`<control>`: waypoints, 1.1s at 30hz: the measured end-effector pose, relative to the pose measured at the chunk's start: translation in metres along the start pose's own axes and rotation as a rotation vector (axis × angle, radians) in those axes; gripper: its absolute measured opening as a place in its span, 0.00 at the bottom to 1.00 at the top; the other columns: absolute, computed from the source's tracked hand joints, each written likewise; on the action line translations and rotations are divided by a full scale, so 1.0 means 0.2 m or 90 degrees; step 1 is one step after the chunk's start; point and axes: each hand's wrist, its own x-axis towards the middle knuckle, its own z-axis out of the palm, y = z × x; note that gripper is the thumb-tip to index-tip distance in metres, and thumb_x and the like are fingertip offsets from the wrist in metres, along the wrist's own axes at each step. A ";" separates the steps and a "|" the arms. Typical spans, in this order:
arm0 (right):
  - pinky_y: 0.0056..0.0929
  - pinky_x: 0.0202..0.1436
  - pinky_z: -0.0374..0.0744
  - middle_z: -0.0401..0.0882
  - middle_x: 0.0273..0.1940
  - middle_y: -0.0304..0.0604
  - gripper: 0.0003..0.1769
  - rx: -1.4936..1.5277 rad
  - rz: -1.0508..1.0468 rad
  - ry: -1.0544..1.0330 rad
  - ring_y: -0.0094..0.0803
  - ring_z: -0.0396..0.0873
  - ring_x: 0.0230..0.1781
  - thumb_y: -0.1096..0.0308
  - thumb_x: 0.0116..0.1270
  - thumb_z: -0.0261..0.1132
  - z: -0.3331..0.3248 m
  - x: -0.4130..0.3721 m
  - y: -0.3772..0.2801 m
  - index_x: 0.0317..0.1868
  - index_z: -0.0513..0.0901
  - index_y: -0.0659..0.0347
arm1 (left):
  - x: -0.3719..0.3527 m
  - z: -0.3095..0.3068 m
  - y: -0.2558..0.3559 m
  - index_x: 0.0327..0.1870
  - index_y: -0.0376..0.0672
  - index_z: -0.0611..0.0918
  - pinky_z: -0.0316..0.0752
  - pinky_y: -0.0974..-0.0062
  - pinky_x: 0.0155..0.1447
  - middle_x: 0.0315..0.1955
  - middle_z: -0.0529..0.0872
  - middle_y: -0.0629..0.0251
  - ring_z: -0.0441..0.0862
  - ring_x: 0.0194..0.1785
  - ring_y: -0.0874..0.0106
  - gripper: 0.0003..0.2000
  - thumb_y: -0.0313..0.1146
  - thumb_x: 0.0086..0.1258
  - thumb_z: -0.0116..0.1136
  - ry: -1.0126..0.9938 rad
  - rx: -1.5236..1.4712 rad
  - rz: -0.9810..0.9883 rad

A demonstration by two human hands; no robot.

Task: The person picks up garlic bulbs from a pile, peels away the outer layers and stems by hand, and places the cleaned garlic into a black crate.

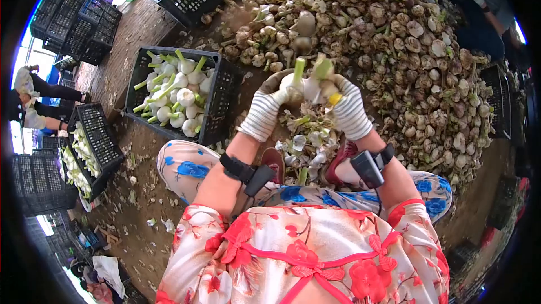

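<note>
"What's the left hand [267, 106] doing there?"

"It's pinching a garlic bulb [293, 93], and the green stem is pointing up. The right hand [349, 106] is gripping a second bulb [313, 91] just beside it. Both are hanging in front of the big heap [417, 89]."

"And that yellow bit [335, 99] by the right fingers?"

"I'm not making it out. If it's hiding an edge, a slip there could be nicking the striped glove."

"So what else is worrying you?"

"Loose skin, mostly. If it's sliding under those cloth fingertips, a bulb could be dropping into the peelings [307, 152] between the shoes [274, 164] and getting lost among the scraps."

"And the black crate [222, 98] on the left?"

"Pale bulbs [174, 95] are crowding inside it, some stems poking toward the rim. A careless throw could be bruising them or bouncing out. The heap's looking loose too; knocking its foot might be sending bulbs rolling."
</note>
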 end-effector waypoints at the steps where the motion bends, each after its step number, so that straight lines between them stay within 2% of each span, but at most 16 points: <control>1: 0.17 0.31 0.73 0.78 0.36 0.40 0.14 0.149 0.056 -0.014 0.19 0.72 0.31 0.68 0.66 0.55 0.00 0.00 -0.03 0.47 0.75 0.69 | 0.03 -0.06 0.00 0.58 0.38 0.68 0.80 0.75 0.32 0.39 0.80 0.62 0.80 0.33 0.72 0.26 0.35 0.57 0.58 -0.084 -0.030 -0.029; 2: 0.16 0.31 0.74 0.78 0.36 0.39 0.16 0.297 0.111 -0.026 0.19 0.73 0.32 0.66 0.66 0.56 0.01 -0.01 -0.04 0.48 0.75 0.69 | -0.01 -0.06 0.03 0.59 0.38 0.67 0.80 0.74 0.32 0.40 0.80 0.62 0.81 0.34 0.72 0.28 0.36 0.57 0.59 -0.178 -0.157 -0.073; 6: 0.17 0.34 0.75 0.77 0.38 0.38 0.19 0.356 0.117 -0.101 0.19 0.74 0.34 0.63 0.65 0.58 0.01 -0.02 -0.04 0.50 0.73 0.70 | 0.00 -0.01 0.09 0.57 0.39 0.69 0.80 0.74 0.34 0.39 0.80 0.63 0.80 0.35 0.73 0.25 0.34 0.58 0.60 -0.057 -0.082 -0.124; 8: 0.18 0.38 0.75 0.78 0.39 0.39 0.20 0.016 0.052 -0.077 0.20 0.74 0.36 0.62 0.65 0.58 0.00 -0.01 0.05 0.50 0.73 0.71 | 0.02 0.00 0.05 0.55 0.40 0.71 0.80 0.74 0.34 0.38 0.80 0.64 0.80 0.36 0.73 0.23 0.34 0.58 0.61 0.027 -0.005 -0.126; 10: 0.18 0.37 0.74 0.78 0.37 0.39 0.20 0.028 0.008 -0.085 0.19 0.73 0.34 0.63 0.64 0.59 0.05 -0.02 0.03 0.50 0.74 0.71 | 0.05 -0.04 -0.03 0.50 0.41 0.74 0.79 0.75 0.36 0.35 0.81 0.67 0.80 0.36 0.74 0.19 0.32 0.57 0.62 0.070 0.084 -0.010; 14: 0.21 0.32 0.73 0.78 0.31 0.37 0.15 0.053 0.055 0.016 0.19 0.71 0.29 0.67 0.63 0.58 -0.01 0.11 0.18 0.44 0.77 0.70 | 0.03 -0.05 0.01 0.43 0.39 0.77 0.76 0.76 0.45 0.33 0.82 0.67 0.79 0.38 0.74 0.13 0.29 0.56 0.63 0.090 -0.062 -0.060; 16: 0.25 0.30 0.74 0.79 0.27 0.43 0.16 -0.183 0.040 0.062 0.25 0.74 0.25 0.63 0.62 0.60 -0.12 0.20 0.39 0.44 0.77 0.67 | 0.03 -0.05 0.01 0.43 0.38 0.77 0.75 0.75 0.47 0.36 0.82 0.65 0.79 0.40 0.73 0.13 0.29 0.57 0.62 0.077 -0.088 -0.040; 18: 0.33 0.32 0.76 0.79 0.27 0.53 0.18 -0.501 -0.156 0.041 0.39 0.78 0.25 0.57 0.61 0.58 -0.12 0.17 0.47 0.42 0.78 0.64 | 0.00 0.02 0.05 0.46 0.38 0.77 0.75 0.75 0.48 0.39 0.81 0.62 0.79 0.42 0.72 0.14 0.31 0.59 0.61 0.025 -0.120 0.031; 19: 0.39 0.37 0.76 0.78 0.32 0.57 0.19 -0.744 -0.049 -0.131 0.49 0.78 0.32 0.54 0.61 0.54 -0.14 0.11 0.44 0.39 0.79 0.62 | 0.04 -0.04 0.00 0.49 0.38 0.76 0.75 0.76 0.48 0.41 0.81 0.62 0.78 0.44 0.72 0.16 0.34 0.61 0.59 -0.031 -0.139 0.063; 20: 0.41 0.38 0.76 0.78 0.33 0.59 0.20 -0.784 0.054 -0.202 0.52 0.77 0.34 0.56 0.63 0.49 -0.13 0.07 0.41 0.38 0.78 0.64 | 0.05 -0.05 0.01 0.49 0.38 0.76 0.75 0.76 0.48 0.41 0.81 0.62 0.78 0.44 0.72 0.16 0.34 0.61 0.59 -0.033 -0.137 0.064; 22: 0.36 0.38 0.76 0.80 0.30 0.55 0.19 -0.862 0.087 -0.370 0.43 0.79 0.33 0.56 0.62 0.54 -0.17 0.03 0.46 0.39 0.78 0.65 | 0.05 -0.07 0.02 0.47 0.40 0.77 0.75 0.75 0.47 0.39 0.82 0.65 0.79 0.41 0.73 0.16 0.39 0.63 0.57 0.125 -0.222 0.039; 23: 0.36 0.38 0.76 0.80 0.30 0.55 0.19 -0.862 0.088 -0.375 0.43 0.79 0.33 0.56 0.62 0.54 -0.21 0.01 0.47 0.39 0.78 0.65 | 0.08 -0.10 0.03 0.43 0.42 0.79 0.76 0.77 0.44 0.36 0.82 0.68 0.79 0.38 0.74 0.15 0.42 0.63 0.56 0.119 -0.303 -0.029; 24: 0.33 0.38 0.75 0.80 0.30 0.51 0.18 -0.634 0.130 -0.385 0.37 0.78 0.32 0.57 0.61 0.58 -0.25 0.00 0.47 0.40 0.78 0.66 | 0.09 -0.12 0.03 0.37 0.51 0.79 0.75 0.70 0.35 0.31 0.82 0.69 0.79 0.34 0.70 0.11 0.47 0.63 0.55 0.161 -0.285 -0.050; 26: 0.26 0.39 0.74 0.79 0.32 0.41 0.20 -0.216 0.192 -0.332 0.23 0.73 0.33 0.59 0.55 0.66 -0.23 -0.04 0.35 0.42 0.79 0.65 | 0.11 -0.14 0.02 0.37 0.51 0.79 0.76 0.70 0.33 0.31 0.81 0.69 0.79 0.34 0.71 0.11 0.47 0.62 0.55 0.253 -0.257 -0.093; 31: 0.27 0.40 0.75 0.80 0.35 0.47 0.20 -0.421 -0.050 -0.219 0.30 0.78 0.36 0.56 0.58 0.63 -0.17 0.01 0.26 0.43 0.79 0.64 | 0.10 -0.11 -0.02 0.37 0.51 0.80 0.76 0.71 0.29 0.30 0.82 0.70 0.79 0.33 0.71 0.13 0.49 0.61 0.57 0.289 -0.300 -0.101; 33: 0.28 0.40 0.75 0.80 0.35 0.50 0.21 -0.403 0.030 -0.232 0.33 0.79 0.35 0.56 0.58 0.62 -0.08 0.04 0.23 0.44 0.78 0.63 | 0.11 -0.10 -0.04 0.37 0.51 0.79 0.75 0.73 0.24 0.26 0.82 0.70 0.79 0.28 0.71 0.17 0.54 0.58 0.58 0.276 -0.279 -0.117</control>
